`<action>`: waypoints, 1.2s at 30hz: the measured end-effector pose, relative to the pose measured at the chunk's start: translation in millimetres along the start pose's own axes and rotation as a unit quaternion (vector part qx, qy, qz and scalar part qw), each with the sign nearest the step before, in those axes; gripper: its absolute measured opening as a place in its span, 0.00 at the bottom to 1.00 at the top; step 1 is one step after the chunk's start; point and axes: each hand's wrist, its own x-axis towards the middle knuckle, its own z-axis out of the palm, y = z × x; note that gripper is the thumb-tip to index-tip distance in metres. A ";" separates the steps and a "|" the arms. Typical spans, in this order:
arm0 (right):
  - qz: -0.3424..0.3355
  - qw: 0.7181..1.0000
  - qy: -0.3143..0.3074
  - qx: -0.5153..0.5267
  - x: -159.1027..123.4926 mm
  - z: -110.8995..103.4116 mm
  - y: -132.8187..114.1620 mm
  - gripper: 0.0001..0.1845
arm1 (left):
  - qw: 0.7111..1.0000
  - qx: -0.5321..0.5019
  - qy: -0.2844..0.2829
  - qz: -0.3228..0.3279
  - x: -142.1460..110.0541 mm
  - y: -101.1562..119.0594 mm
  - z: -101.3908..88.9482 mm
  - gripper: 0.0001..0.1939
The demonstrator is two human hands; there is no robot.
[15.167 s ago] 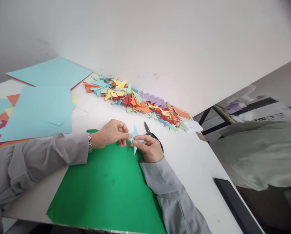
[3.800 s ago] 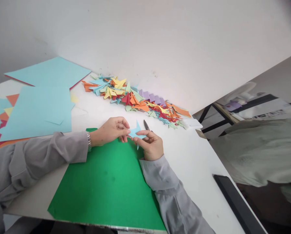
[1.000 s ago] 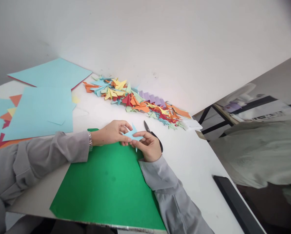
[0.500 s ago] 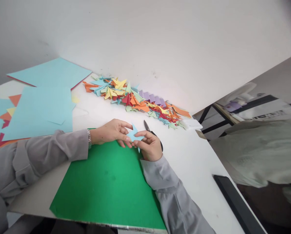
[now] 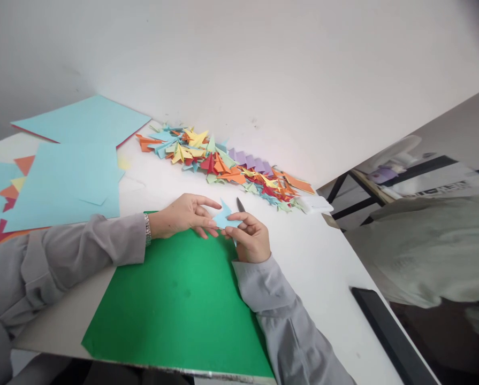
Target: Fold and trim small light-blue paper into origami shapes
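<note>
— Where is the fold [image 5: 223, 218] right now, and who has it?

— You have it in both hands, just above the far edge of the green sheet [image 5: 175, 299], near that sheet's far right corner. Your right hand [image 5: 250, 238] pinches it narrowly between thumb and forefinger. Your left hand [image 5: 184, 215] meets it only with the fingertips; its other fingers are spread, so that side is a light hold, not a clamp.

— How do I work this crease well?

— I'd judge you are shaping a small point. Let your right pinch sit close to the line you want, and run your left fingertips along it rather than pressing in one spot. The piece is small and thin; a hard squeeze could shift the layers, so line up the edges before you flatten.

— Anything in my way?

— The scissors [image 5: 240, 203] lie on the table [image 5: 311, 256] just behind your right hand, mostly hidden by it; mind the tip. The pile [image 5: 223, 163] of finished pieces by the wall and the blue sheets [image 5: 66, 182] at the left edge are well apart.
</note>
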 end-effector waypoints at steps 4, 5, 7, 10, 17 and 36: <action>0.009 1.000 -0.012 0.011 -1.1 1.3 -2.0 0.11 | 1.000 -0.021 -0.020 -0.004 -0.3 0.1 -1.6 0.29; 0.007 1.000 -0.009 0.014 -1.4 1.8 -2.6 0.11 | 0.999 -0.026 -0.023 -0.005 -0.5 0.2 -2.0 0.29; 0.007 1.000 -0.001 0.018 -1.5 2.2 -3.0 0.11 | 0.999 -0.032 -0.027 -0.005 -0.7 0.1 -2.6 0.27; 0.010 1.000 0.011 0.025 0.7 1.3 -0.1 0.11 | 0.999 -0.040 -0.026 -0.009 -1.0 -0.1 -2.7 0.25; -0.002 0.999 0.032 0.034 6.0 -1.8 6.3 0.11 | 0.997 -0.066 -0.022 -0.026 -1.7 2.5 -0.4 0.26; -0.052 0.998 -0.043 -0.014 -3.1 0.7 1.5 0.09 | 1.000 0.019 -0.010 0.018 0.1 1.3 -0.9 0.24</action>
